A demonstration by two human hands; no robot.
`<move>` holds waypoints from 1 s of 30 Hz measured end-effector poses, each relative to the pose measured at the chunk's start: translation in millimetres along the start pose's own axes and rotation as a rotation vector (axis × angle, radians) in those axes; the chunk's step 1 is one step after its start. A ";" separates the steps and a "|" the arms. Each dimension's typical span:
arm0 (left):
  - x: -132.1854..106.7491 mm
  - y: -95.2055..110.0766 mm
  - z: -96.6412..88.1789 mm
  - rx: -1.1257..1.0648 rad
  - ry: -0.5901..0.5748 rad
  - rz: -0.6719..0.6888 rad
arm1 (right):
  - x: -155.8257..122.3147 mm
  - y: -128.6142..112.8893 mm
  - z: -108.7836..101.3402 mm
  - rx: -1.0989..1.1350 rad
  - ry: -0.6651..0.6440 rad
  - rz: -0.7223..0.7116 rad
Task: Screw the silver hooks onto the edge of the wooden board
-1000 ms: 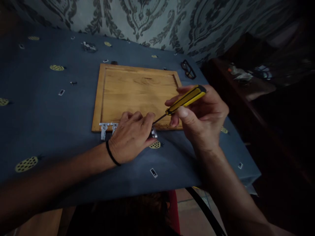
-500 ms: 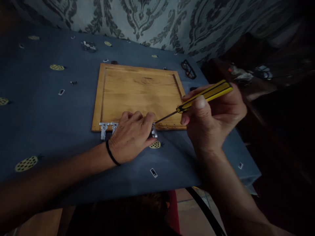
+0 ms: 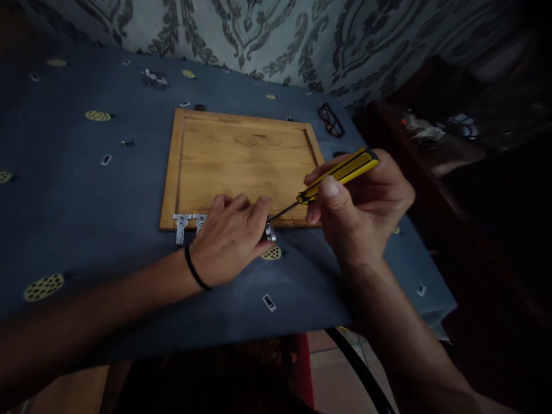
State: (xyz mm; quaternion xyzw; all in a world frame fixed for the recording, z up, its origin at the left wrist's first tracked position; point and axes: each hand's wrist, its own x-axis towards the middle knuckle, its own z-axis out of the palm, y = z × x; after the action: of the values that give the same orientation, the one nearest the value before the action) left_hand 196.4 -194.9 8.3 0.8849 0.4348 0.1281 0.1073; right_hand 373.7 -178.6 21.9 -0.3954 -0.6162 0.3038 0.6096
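Slanting btwn L/R hands [image 3: 230, 238] [image 3: 366, 204]: screwdriver [image 3: 317, 186]

And back comes the right hand [image 3: 366, 201], in from its outward swing half a second ago, though not quite as far as a second ago! The yellow screwdriver [image 3: 351, 168] tips steeper again, less shaft [image 3: 282, 212] showing, and beside the wrist a yellow print [image 3: 396, 230] pops back into view.

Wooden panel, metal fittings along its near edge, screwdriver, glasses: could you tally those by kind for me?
Wooden panel: 1
Metal fittings: 3 showing, two partly hidden by the left hand
Screwdriver: 1
Glasses: 1
Total: 6
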 end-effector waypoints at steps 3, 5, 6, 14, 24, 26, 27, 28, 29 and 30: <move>0.0 0.0 -0.4 0.002 0.008 0.003 | 0.1 -0.5 -0.8 -0.006 -0.011 0.003; -0.2 -0.1 -0.5 0.003 0.008 0.005 | -0.2 -0.5 -1.5 -0.015 -0.009 0.009; -0.2 -0.2 -0.6 0.003 0.004 0.006 | -0.3 -0.4 -1.8 -0.017 -0.007 0.011; -0.1 0.0 -0.7 -0.004 -0.010 -0.002 | 1.7 0.7 -1.0 0.076 -0.037 -0.022; 0.5 -0.2 -1.6 -0.010 -0.027 -0.006 | 1.9 1.7 -5.7 0.036 -0.066 -0.012; 0.6 0.1 -1.5 -0.008 -0.026 -0.006 | 1.0 1.0 -5.2 0.042 -0.074 -0.010; 0.6 0.2 -1.4 -0.005 -0.025 -0.005 | 0.8 0.7 -5.1 0.048 -0.081 -0.008; 0.7 0.3 -1.1 -0.001 -0.024 -0.005 | 0.7 0.5 -5.1 0.055 -0.088 -0.007; 0.7 0.3 -0.8 0.004 -0.023 -0.004 | 0.8 0.2 -5.3 0.059 -0.096 -0.008; 0.7 0.2 -0.5 0.009 -0.022 -0.004 | 1.0 0.0 -5.8 0.060 -0.104 -0.008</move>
State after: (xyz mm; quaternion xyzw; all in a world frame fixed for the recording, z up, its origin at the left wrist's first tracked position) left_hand 196.8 -194.4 8.9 0.8858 0.4360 0.1161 0.1084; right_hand 379.4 -178.3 22.8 -0.3582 -0.6392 0.3398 0.5897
